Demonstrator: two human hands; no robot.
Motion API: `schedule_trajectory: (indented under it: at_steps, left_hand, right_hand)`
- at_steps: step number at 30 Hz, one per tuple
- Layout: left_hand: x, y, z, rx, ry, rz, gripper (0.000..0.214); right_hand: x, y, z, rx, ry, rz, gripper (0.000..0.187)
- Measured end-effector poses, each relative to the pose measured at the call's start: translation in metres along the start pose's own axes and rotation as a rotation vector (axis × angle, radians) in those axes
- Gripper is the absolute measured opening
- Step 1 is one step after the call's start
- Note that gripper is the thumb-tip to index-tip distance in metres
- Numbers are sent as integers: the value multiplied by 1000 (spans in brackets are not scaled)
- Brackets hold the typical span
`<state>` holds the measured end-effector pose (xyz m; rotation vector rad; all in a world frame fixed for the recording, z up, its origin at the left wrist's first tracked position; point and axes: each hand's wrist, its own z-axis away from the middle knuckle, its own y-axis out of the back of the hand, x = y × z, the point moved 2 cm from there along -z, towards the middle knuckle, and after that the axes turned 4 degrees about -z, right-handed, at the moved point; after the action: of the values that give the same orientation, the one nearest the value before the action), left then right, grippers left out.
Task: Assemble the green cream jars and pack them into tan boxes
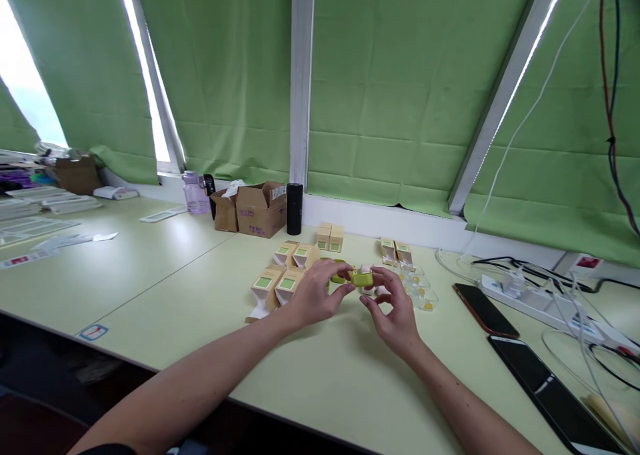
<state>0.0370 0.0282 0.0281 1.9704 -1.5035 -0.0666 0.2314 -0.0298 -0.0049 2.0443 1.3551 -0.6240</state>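
A small yellow-green case (361,279) with rounded corners is held just above the table between my two hands. My left hand (320,291) pinches its left end with thumb and forefinger. At the right end, the fingers of my right hand (395,308) are curled against it, with the thumb lower and apart from the case. Another yellow-green piece (339,277) shows partly behind my left fingers. Whitish small pieces behind my right fingers are mostly hidden. Open small cardboard boxes (267,280) with green labels stand left of my left hand.
Clear plastic cups (425,293) with yellow bits lie right of my right hand. Closed small boxes (330,236), a black cylinder (295,208) and a larger carton (261,209) stand behind. Right: a phone (486,309), a larger black-screened device (550,388), a power strip (535,303) with cables.
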Motion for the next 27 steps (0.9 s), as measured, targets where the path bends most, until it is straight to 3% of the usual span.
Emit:
schedule_trajectory:
  at_steps: [6, 17, 20, 22, 27]
  left_hand:
    - [1, -5, 1, -25, 157, 61, 18]
    - [11, -10, 1, -153, 236, 112, 27]
    - [10, -5, 1, -68, 176, 81, 19]
    - [11, -1, 0, -31, 76, 32, 30]
    - [14, 4, -2, -161, -133, -85, 69]
  right_hand:
    - [-1, -2, 1, 24, 9, 17, 46]
    - [-4, 0, -2, 66, 27, 93, 35]
    - [-6, 1, -3, 64, 22, 97, 35]
    - [-6, 1, -2, 55, 19, 97, 35]
    - [-4, 0, -2, 24, 30, 109, 35]
